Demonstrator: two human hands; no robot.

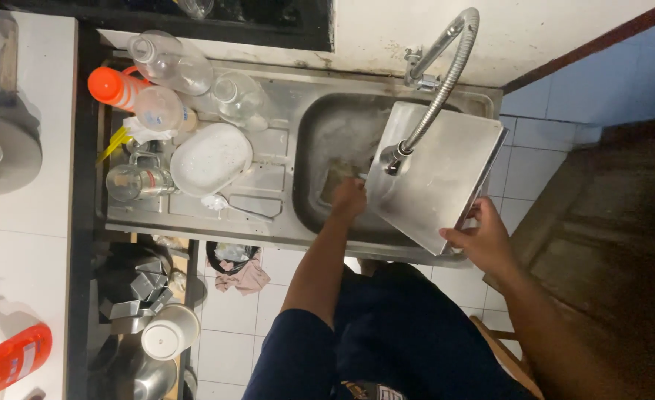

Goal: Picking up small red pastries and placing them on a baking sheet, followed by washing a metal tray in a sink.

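1. Nearest the camera are the person's dark blue shirt and shorts (pixel 386 333), seen from above, with both forearms reaching away toward the sink (pixel 335 133).
2. The right hand (pixel 483 241) is closed on the near corner of a square steel tray (pixel 446 174), thumb on top and fingers curled under the rim.
3. The tray is held tilted over the right half of the sink basin, its far edge up near the wall and its near edge over the sink's front rim.
4. The left hand (pixel 349 198) is down in the basin beside the tray's left edge, closed on a scrubbing pad (pixel 336 180); the fingers are bunched, not spread.
5. A bendy metal tap (pixel 438 81) arcs from the wall, its nozzle ending just above the tray's surface.
6. On the draining board to the left lie a white plate (pixel 210 158) face down, a clear glass mug (pixel 136 182), clear bottles (pixel 170 61) and an orange-capped bottle (pixel 116 87).
7. Below the sink, on the white tiled floor (pixel 231 311), a pink cloth (pixel 244 275) lies crumpled.
8. A red bottle (pixel 9 363) lies on the white bench at the lower left.
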